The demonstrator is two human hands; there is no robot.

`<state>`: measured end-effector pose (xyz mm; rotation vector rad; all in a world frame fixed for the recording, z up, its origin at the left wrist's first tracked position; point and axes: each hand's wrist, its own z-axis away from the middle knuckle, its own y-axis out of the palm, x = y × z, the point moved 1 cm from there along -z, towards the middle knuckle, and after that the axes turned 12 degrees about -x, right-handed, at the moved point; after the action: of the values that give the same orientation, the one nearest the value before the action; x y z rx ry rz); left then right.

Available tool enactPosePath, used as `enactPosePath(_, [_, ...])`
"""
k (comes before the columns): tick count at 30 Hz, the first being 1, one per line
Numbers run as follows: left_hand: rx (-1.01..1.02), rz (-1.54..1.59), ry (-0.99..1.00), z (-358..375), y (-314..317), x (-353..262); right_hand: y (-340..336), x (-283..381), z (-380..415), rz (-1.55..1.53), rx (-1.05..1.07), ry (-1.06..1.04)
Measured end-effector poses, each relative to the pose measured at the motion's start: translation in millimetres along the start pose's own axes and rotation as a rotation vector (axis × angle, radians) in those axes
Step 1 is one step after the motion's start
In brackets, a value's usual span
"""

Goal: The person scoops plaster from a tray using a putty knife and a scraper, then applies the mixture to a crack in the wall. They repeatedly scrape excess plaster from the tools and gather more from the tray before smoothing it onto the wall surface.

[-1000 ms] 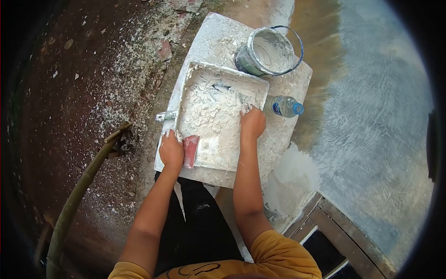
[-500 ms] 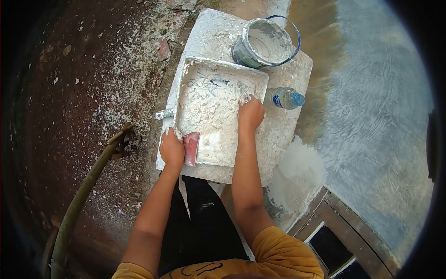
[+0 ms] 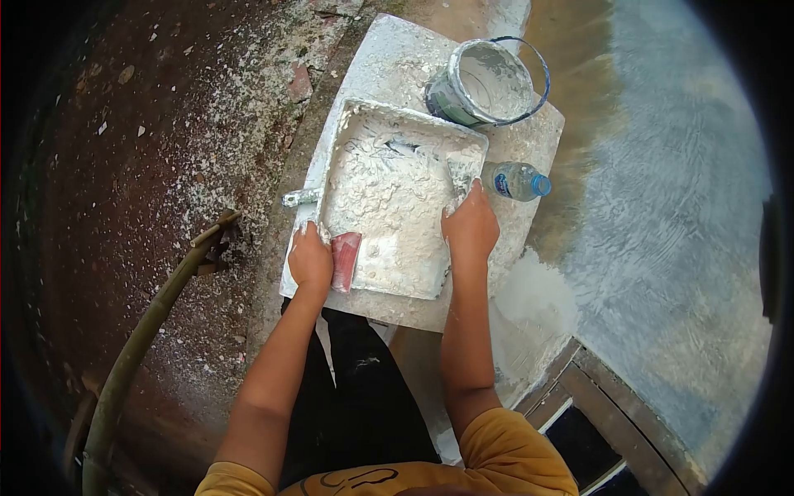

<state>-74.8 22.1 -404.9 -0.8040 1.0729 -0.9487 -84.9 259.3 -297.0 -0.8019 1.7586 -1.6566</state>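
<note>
A white rectangular tray [image 3: 430, 293] holds thick, lumpy off-white plaster [image 3: 385, 190]. My left hand [image 3: 311, 258] is closed around the tray's left rim near the lower corner. Beside those fingers, a red flat piece [image 3: 346, 260] smeared with white leans inside that corner. In my closed right hand [image 3: 471, 221] is a putty knife [image 3: 461, 171]. Its plaster-coated blade points up against the tray's right wall, and my fist covers its handle. A plaster-caked handle [image 3: 300, 197] sticks out past the left rim, above my left hand.
Behind the tray stands a plaster-coated bucket [image 3: 447, 103] with its wire handle raised. A plastic water bottle [image 3: 519, 181] lies right of the tray. All rest on a whitened board [image 3: 529, 132]. A bamboo pole [image 3: 141, 355] rises at left; a wooden frame [image 3: 612, 405] is at lower right.
My right hand has moved right and slightly down, bringing the putty knife from the plaster to the tray's right wall. My left hand stays on the rim. The whole view has shifted slightly.
</note>
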Motion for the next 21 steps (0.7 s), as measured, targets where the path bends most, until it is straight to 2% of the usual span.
enactPosePath(3, [-0.007, 0.027, -0.015, 1, 0, -1, 10, -2, -4, -0.030, 0.000, -0.112])
enactPosePath(10, [0.008, 0.028, -0.001, -2, 1, 2, 20, 19, -18, 0.011, -0.033, -0.126])
enactPosePath(13, [0.010, 0.020, -0.005, -3, 2, 2, 27, 21, -12, -0.130, -0.053, -0.204])
enactPosePath(15, [-0.020, 0.008, 0.004, -2, 1, 1, 35, 19, -8, -0.331, -0.122, -0.362])
enactPosePath(20, [-0.046, -0.009, 0.008, -3, 2, 0, 81, 23, -11, -0.367, -0.169, -0.393])
enactPosePath(21, [-0.051, -0.005, 0.015, -3, 2, 1, 84, 25, -14, -0.368, -0.108, -0.356])
